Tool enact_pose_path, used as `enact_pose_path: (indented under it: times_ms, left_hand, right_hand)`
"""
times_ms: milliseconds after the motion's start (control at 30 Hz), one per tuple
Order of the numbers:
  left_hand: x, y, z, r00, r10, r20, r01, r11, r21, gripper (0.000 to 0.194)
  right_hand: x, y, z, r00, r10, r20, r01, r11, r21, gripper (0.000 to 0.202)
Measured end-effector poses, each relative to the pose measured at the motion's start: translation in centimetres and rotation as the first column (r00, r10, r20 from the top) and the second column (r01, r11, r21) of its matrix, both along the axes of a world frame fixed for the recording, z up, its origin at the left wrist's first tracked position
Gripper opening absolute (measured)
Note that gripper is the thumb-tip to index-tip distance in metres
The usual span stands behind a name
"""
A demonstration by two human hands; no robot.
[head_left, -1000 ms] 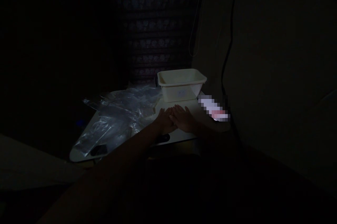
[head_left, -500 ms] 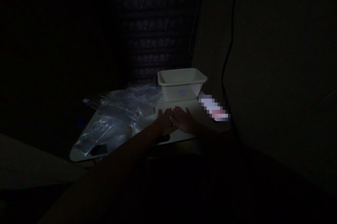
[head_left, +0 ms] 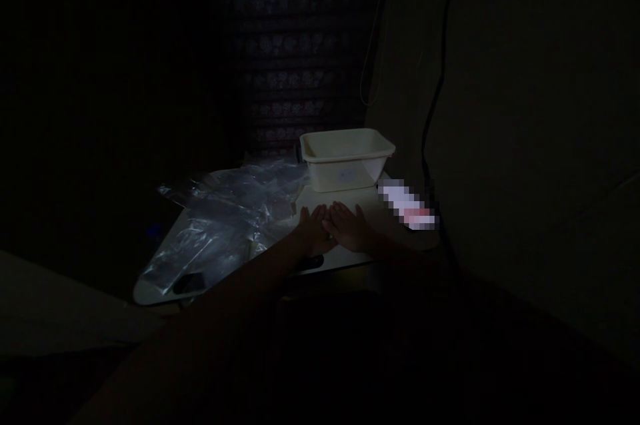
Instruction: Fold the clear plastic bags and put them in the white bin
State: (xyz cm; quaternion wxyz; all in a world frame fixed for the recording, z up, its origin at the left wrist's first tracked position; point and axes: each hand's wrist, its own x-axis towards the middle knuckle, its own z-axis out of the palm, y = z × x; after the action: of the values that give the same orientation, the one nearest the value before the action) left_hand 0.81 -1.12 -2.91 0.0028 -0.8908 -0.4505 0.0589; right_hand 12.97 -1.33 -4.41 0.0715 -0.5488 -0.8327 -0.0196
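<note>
My left hand [head_left: 313, 230] and my right hand [head_left: 349, 226] meet over the front of a small pale table [head_left: 360, 200]. Both lie flat with fingers stretched out and thumbs apart, and their fingertips overlap. Neither holds anything that I can see. Just behind them stands a cream plastic tub [head_left: 345, 168] with a small label on its front. To the left, clear plastic bags [head_left: 215, 232] are spread in a loose heap. A dark object [head_left: 314, 262] lies by my left wrist at the table edge; its kind is too dim to tell.
A lit, pixelated screen-like object [head_left: 407, 205] lies at the table's right side. One dark oval shape [head_left: 189, 283] sits at the left front corner. A black cable [head_left: 425, 138] hangs along the right wall, and a patterned curtain [head_left: 285, 78] is behind. The room is very dark.
The view has shifted very slightly. My hands keep the same flat, overlapping pose, and the objects on the table have not moved.
</note>
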Motion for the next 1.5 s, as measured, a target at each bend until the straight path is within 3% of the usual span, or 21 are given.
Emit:
enact_pose_path:
  times_ms: [400,533,633,867,1000,1100,1200,1267,1333,1433,1500]
  left_hand:
    - [0.1,-0.3,0.4,1.0,0.002,0.022,-0.002,1.0,0.009,0.065]
    - [0.2,-0.6,0.5,0.999,0.032,0.015,-0.032,0.999,0.021,0.066]
    - [0.2,-0.7,0.7,0.999,0.043,-0.004,-0.043,0.999,0.011,0.071]
    - [-0.4,-0.7,1.1,1.0,-0.002,0.028,0.001,1.0,0.029,0.065]
    - [-0.5,-0.7,1.2,0.998,-0.005,0.059,0.003,0.999,0.047,0.06]
    - [-0.6,-0.2,1.2,0.983,0.067,0.168,-0.083,0.992,0.091,0.054]
    - [-1.0,0.9,1.4,0.893,0.211,0.398,-0.248,0.968,0.043,0.047]
    - [-1.5,1.7,1.5,0.768,0.314,0.559,-0.332,0.941,-0.073,0.041]
    - [-1.9,2.2,1.6,0.614,0.4,0.68,-0.333,0.913,-0.235,0.031]
    - [-2.1,2.3,1.5,0.366,0.523,0.77,-0.223,0.852,-0.473,0.018]
    - [-2.0,2.0,1.5,0.222,0.583,0.781,-0.161,0.812,-0.561,0.015]
  right_hand:
    - [0.0,0.1,0.2,0.999,-0.014,-0.041,0.012,0.999,-0.051,0.055]
    - [0.7,1.0,0.7,0.993,-0.023,-0.118,0.013,0.997,-0.079,0.044]
    - [1.1,2.2,1.5,0.986,-0.088,-0.144,0.081,0.995,-0.054,0.037]
    - [0.3,3.6,2.8,0.963,-0.269,-0.005,0.268,0.962,-0.052,0.03]
    - [-0.1,3.6,2.2,0.96,-0.28,0.031,0.28,0.96,0.004,0.03]
    - [-0.2,3.6,2.1,0.968,-0.25,0.016,0.25,0.968,0.023,0.03]
    - [0.1,3.6,2.4,0.973,-0.225,-0.053,0.226,0.974,0.02,0.027]
    - [0.4,3.7,2.6,0.966,-0.197,-0.169,0.2,0.98,-0.001,0.023]
    - [0.7,3.8,2.8,0.925,-0.149,-0.348,0.144,0.989,-0.041,0.019]
    - [0.9,4.0,3.1,0.778,-0.085,-0.623,0.026,0.994,-0.104,0.015]
    - [0.8,4.0,3.4,0.613,-0.11,-0.782,-0.019,0.988,-0.154,0.012]
